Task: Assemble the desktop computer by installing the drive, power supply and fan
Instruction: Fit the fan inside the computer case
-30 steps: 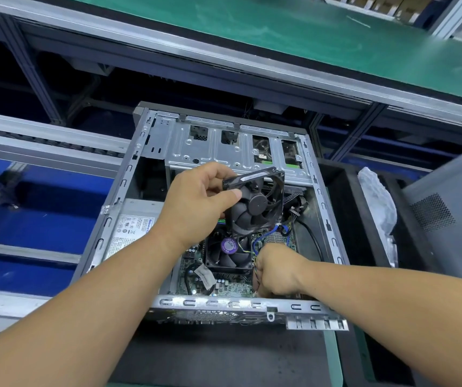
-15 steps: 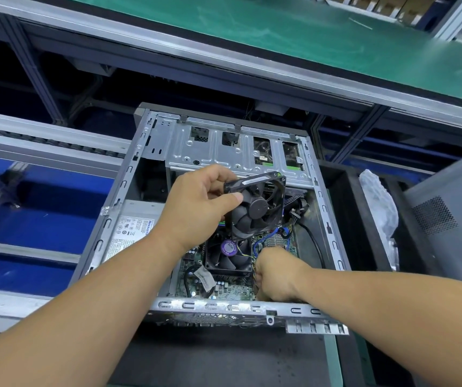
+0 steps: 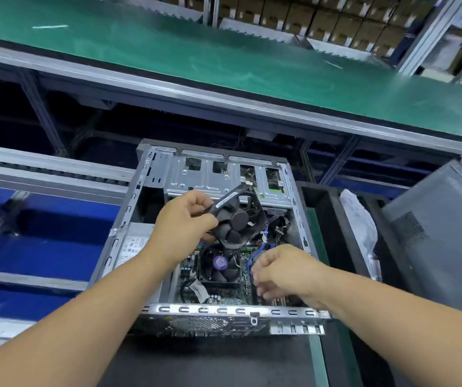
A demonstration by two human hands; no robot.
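Note:
An open metal computer case (image 3: 129,219) lies on its side in front of me. My left hand (image 3: 182,222) grips a black case fan (image 3: 237,219) by its upper left edge, tilted above the inside of the case. Below it sits the CPU cooler (image 3: 220,265) with a purple sticker on the motherboard (image 3: 245,291). My right hand (image 3: 283,270) hovers low at the case's right front with fingers curled near a blue cable (image 3: 252,259); whether they pinch anything is hidden. The power supply (image 3: 132,245) sits at the case's left side.
The drive cage (image 3: 213,177) spans the far end of the case. A grey side panel (image 3: 442,233) leans at the right beside a white plastic bag (image 3: 359,219). A green conveyor belt (image 3: 224,62) runs beyond, with blue bins at the left.
My left hand has lifted the fan slightly up and away. My right hand has risen off the motherboard's front edge. My head has tipped up, showing more of the belt.

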